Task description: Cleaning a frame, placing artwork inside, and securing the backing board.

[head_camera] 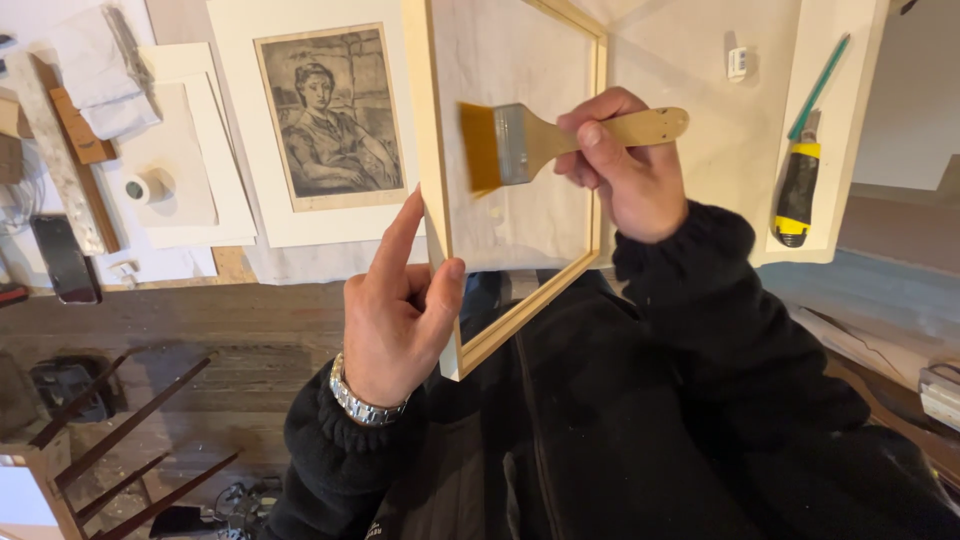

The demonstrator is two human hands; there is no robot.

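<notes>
Holding wooden frame [437, 150] left-handed [395, 310], right hand [620, 165] gripping brush [520, 143]

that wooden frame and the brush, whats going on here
A person holds a pale wooden picture frame upright by its edge with the left hand. The right hand grips a flat wooden-handled paintbrush with tan bristles against the frame's inside. A matted portrait print lies on the table behind.
</notes>
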